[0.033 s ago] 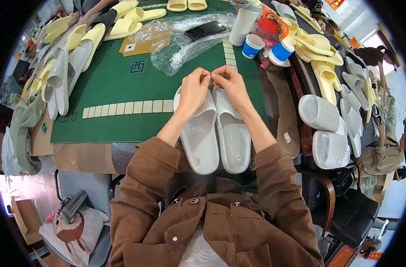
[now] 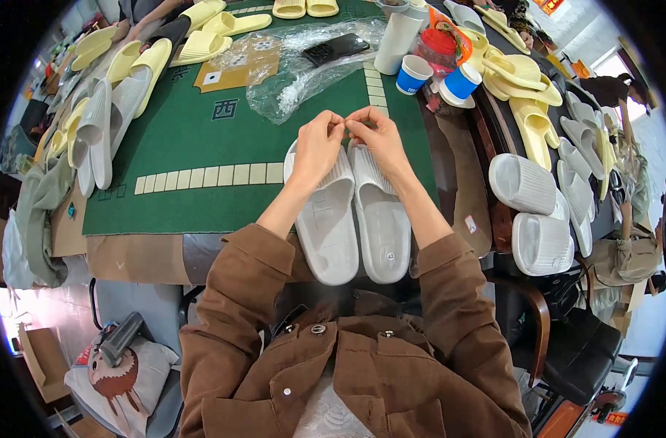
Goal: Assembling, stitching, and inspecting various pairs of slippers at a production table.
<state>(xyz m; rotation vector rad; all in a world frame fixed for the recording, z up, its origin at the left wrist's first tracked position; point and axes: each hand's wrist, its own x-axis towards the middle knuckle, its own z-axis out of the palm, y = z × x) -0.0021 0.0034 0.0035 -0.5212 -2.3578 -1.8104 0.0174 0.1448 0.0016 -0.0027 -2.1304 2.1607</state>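
Two grey slide slippers lie side by side at the table's near edge, toes pointing away from me: the left slipper (image 2: 328,241) and the right slipper (image 2: 385,237). Over their toe ends, my left hand (image 2: 319,148) and my right hand (image 2: 379,139) meet with fingertips pinched together. Whatever sits between the fingertips is too small to make out. My wrists rest just above the ribbed straps, which the hands partly cover. A small pale sticker marks the right slipper's heel.
A green mat (image 2: 187,139) covers the table, with a crumpled clear plastic bag (image 2: 289,95), a black phone (image 2: 336,50) and paper cups (image 2: 414,75) beyond my hands. Yellow slippers (image 2: 534,124) and grey slippers (image 2: 541,244) line the right side; more grey slippers (image 2: 96,124) stand left.
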